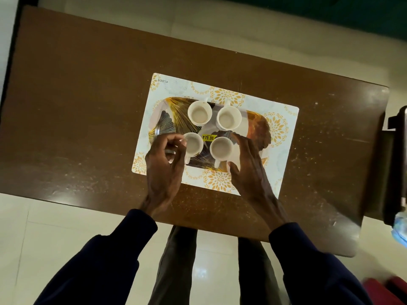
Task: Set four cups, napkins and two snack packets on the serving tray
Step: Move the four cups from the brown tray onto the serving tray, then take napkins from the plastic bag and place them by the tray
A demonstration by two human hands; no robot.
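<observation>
A serving tray [167, 119] with a gold and dark leaf pattern lies on a patterned placemat [284, 150]. Four white cups stand on it: back-left cup [199, 113], back-right cup [229, 118], front-left cup [193, 143] and front-right cup [221, 148]. My left hand [164, 168] curls against the left side of the front-left cup, fingertips on its rim. My right hand [251, 170] wraps the right side of the front-right cup, thumb beside its handle. A yellow price sticker [208, 137] shows between the front cups. No napkins or snack packets are in view.
The brown table [77, 106] has wide bare areas left and right of the placemat. A dark stand [394, 172] sits past the table's right end, with a blurred bluish-white item [399, 227] on it. My legs stand at the near edge on a pale tiled floor.
</observation>
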